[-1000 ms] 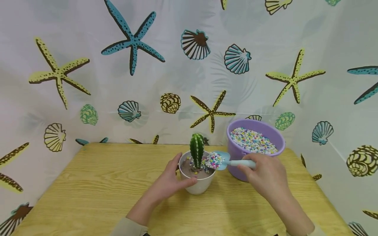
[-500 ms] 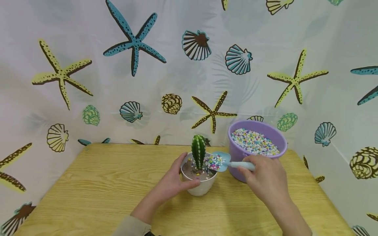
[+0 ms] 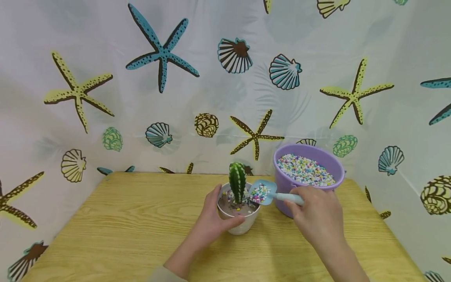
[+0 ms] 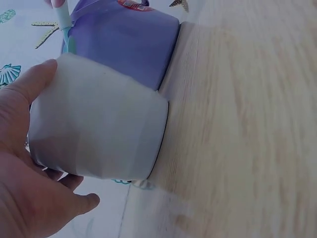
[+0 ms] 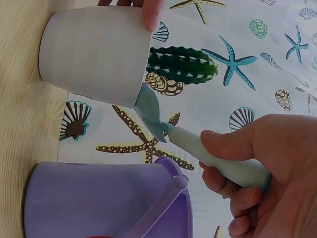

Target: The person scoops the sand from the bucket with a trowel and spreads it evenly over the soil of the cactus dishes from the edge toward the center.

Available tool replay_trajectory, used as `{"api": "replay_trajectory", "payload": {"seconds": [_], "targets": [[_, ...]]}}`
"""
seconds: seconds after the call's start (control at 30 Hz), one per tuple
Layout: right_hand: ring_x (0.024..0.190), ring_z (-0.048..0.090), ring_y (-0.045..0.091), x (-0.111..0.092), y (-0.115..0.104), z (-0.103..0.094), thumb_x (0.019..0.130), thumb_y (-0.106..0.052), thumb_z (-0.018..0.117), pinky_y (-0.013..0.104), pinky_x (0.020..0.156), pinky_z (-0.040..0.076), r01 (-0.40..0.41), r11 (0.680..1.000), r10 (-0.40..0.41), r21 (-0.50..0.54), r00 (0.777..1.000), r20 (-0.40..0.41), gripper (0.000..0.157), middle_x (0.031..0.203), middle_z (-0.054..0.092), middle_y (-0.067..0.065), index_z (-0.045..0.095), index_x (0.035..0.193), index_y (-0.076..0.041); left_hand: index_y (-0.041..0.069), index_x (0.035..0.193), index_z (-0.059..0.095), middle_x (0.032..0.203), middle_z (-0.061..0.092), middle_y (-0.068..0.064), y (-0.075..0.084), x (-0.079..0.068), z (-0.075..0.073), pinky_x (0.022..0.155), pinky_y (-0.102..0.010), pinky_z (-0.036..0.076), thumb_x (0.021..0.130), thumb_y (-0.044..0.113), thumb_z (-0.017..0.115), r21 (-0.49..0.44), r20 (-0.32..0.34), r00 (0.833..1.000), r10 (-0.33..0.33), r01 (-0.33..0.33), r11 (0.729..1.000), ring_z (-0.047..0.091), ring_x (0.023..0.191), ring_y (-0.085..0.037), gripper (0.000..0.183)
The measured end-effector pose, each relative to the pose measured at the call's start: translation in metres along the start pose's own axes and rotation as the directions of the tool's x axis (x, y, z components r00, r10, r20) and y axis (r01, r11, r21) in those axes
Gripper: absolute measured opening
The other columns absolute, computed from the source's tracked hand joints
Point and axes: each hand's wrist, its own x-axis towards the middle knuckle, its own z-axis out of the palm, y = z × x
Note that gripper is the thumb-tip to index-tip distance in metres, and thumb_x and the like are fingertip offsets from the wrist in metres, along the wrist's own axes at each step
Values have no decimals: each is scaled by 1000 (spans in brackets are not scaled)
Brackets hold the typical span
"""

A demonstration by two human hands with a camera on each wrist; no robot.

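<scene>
Pellets (image 3: 246, 194) have slid from the scoop (image 3: 280, 196) into the pot (image 3: 248, 223) since a second ago, so more of them lie around the base of the cactus (image 3: 237, 183) and a smaller load (image 3: 260, 193) remains in the blade. Only the head view looks down into the pot, where the cactus stands upright in brownish soil, and into the purple bucket (image 3: 283, 184), which holds many more pellets. From the left wrist the pot's pale outer wall hides all of that, but a red label (image 4: 134, 5) shows on the bucket. Seen from the right wrist, the blade is at the pot's rim, and the bucket's handle (image 5: 156, 210) comes into sight. As for the hands, the left hand (image 3: 215, 224) is spread wide around the pot, thumb on the near side and fingers on the far left; the right hand (image 3: 318, 211) is closed firmly about the scoop's pale handle, thumb laid along it. Pot and bucket stand near each other on the wooden counter (image 3: 141, 219), the bucket to the right and farther back.
</scene>
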Motion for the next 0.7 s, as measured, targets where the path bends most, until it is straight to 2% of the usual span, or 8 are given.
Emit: {"api": "replay_trajectory", "payload": {"seconds": [0.07,0.17,0.27,0.37,0.47,0.7], "targets": [[90,75,30,-1,0,1,85,-22,98,53,89,52,4,1000,-4,-6,1000,-6,27,99,82,5,84,105,-9,11,177,18,178,20,-24,0,0,0,126,-67,30,85,48,97,14,4,1000,-7,7,1000,29,160,-49,127],[90,75,30,-2,-2,0,85,-22,98,53,90,52,6,1000,-6,-17,1000,-10,28,99,82,6,84,105,-9,14,178,16,179,15,-22,0,3,-4,125,-69,30,86,51,96,16,46,999,-21,20,1000,28,160,-51,127],[90,75,31,-2,-3,0,85,-22,98,54,91,52,14,999,-15,-32,1000,-17,28,99,81,6,84,105,-9,18,179,14,182,14,-19,-1,7,-10,127,-70,25,89,47,95,-38,107,993,-40,44,998,22,163,-49,124],[89,75,31,-3,-3,2,84,-22,99,54,90,52,30,999,-31,-41,999,-32,29,98,81,7,83,104,-9,19,179,14,182,16,-18,-1,7,-13,129,-69,22,90,43,95,-79,131,990,-46,57,995,18,165,-46,122],[88,75,31,-4,-3,4,82,-20,100,53,89,52,50,998,-53,-47,997,-54,29,97,81,7,83,103,-9,18,179,15,181,17,-20,-2,7,-12,129,-69,22,89,42,95,-68,117,992,-40,48,997,20,164,-47,122],[85,75,30,-3,-2,8,80,-18,101,51,88,51,93,994,-99,-56,990,-103,30,95,80,7,81,101,-9,11,177,18,177,22,-25,1,4,-2,127,-68,27,86,45,97,-20,31,999,-17,17,1000,29,160,-50,126]]}}
